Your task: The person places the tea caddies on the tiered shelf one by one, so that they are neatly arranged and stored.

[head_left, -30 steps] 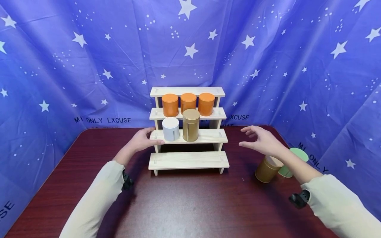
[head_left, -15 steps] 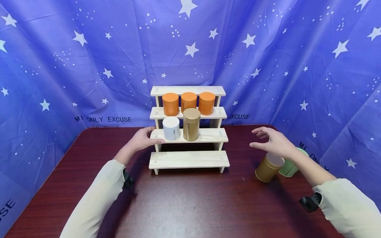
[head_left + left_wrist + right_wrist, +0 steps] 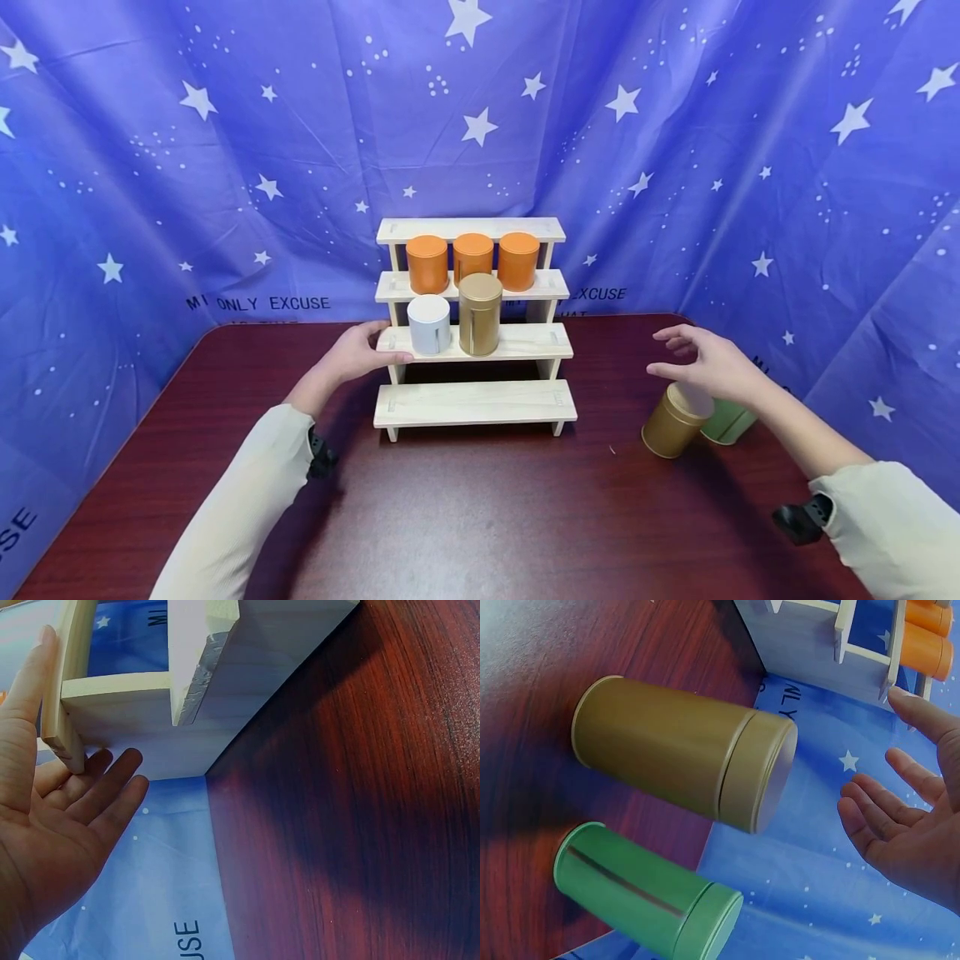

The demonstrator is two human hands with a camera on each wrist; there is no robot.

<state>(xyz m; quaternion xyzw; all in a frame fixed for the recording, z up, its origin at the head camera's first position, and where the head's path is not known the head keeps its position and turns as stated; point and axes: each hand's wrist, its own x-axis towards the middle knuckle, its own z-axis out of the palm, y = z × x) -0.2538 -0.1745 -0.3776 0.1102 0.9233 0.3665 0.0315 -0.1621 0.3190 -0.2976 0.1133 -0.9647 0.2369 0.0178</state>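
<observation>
My left hand holds the left end of a tier on a pale wooden stepped display shelf. In the left wrist view the thumb lies along one side of the board, with the fingers round its end. A white tin and a tall gold tin stand on that tier. Toward the right, my right hand hovers with relaxed, spread fingers, holding nothing. Just below it on the table stands another gold tin, its lid partly covered by the hand in the head view. Beside it is a green tin.
Three orange tins, including the right one, stand one tier higher. The top tier and bottom tier carry no tins. A blue star-printed curtain surrounds the back and sides of the dark red wooden table.
My right hand has moved right, away from the shelf, to above the gold tin on the table. My left hand stays at the shelf's end.
</observation>
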